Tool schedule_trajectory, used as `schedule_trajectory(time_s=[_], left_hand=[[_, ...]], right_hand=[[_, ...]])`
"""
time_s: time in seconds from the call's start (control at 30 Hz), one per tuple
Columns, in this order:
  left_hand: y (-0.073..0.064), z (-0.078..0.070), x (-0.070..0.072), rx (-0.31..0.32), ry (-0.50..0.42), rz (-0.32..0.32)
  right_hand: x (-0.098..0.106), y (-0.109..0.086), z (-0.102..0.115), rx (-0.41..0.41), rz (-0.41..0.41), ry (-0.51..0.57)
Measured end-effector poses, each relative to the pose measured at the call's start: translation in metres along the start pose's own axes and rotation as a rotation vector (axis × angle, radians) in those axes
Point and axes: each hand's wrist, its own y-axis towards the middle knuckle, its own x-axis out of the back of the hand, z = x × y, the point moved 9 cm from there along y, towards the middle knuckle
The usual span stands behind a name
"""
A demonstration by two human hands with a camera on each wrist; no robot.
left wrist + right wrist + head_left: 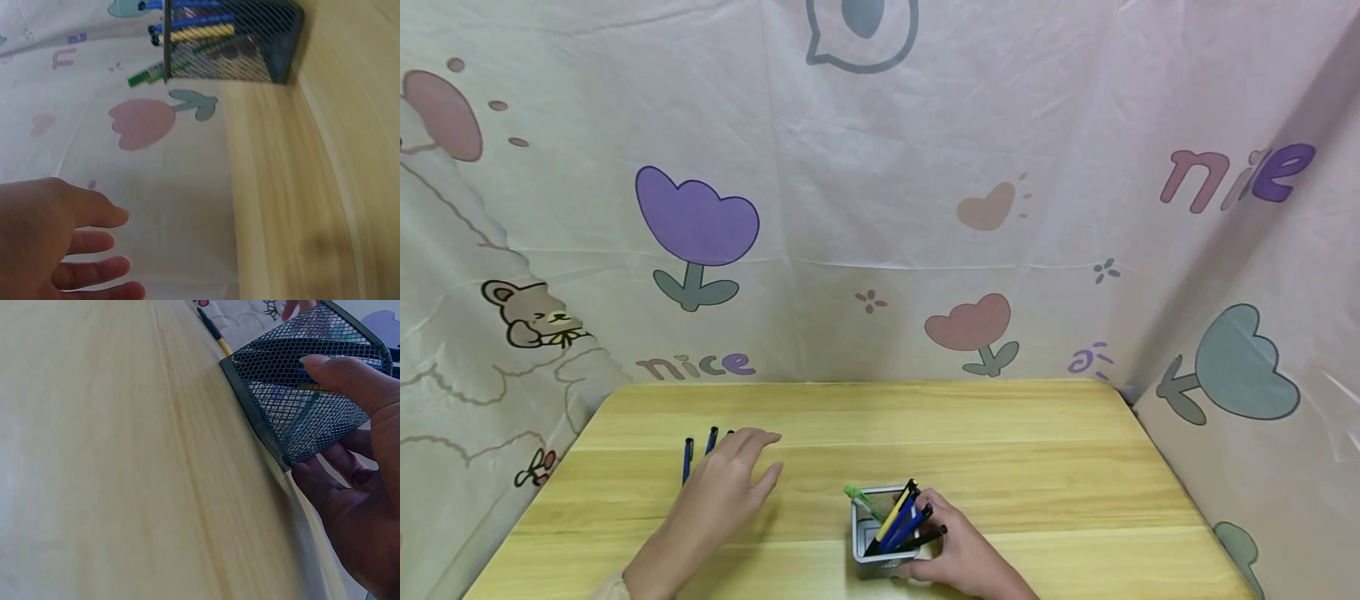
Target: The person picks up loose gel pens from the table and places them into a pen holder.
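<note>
The right-hand grip clasps a wire-mesh pen holder on the wooden surface, its leaning pens liable to spill if uneven pressure tips it, while the left-hand grip hovers, loose and empty, beside blue pens.

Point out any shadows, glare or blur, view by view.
Head view: a soft shadow on the table beside the left hand, a dark diagonal band on the cloth at right; left wrist: a fuzzy shadow on the table; right wrist: pale glare on the table's left.
</note>
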Motion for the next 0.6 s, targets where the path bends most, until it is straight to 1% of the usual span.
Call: schedule_trajectory(time_s=[0.1,0.17,0.3,0.4,0.6], left_hand=[[-0.002,0.010,0.000,0.014,0.022,0.003],[-0.003,0.018,0.000,0.033,0.027,0.003],[-0.005,0.032,0.001,0.048,0.038,-0.011],[-0.006,0.041,0.002,0.064,0.045,-0.005],[-0.009,0.060,0.001,0.153,0.047,0.048]], right_hand=[[0.000,0.000,-0.001,0.005,-0.001,-0.010],[0.000,0.000,-0.001,0.001,0.000,-0.008],[0.000,0.000,0.000,-0.005,0.000,-0.004],[0.001,0.000,0.002,-0.003,0.000,0.003],[0.001,-0.001,0.003,-0.012,-0.001,0.002]])
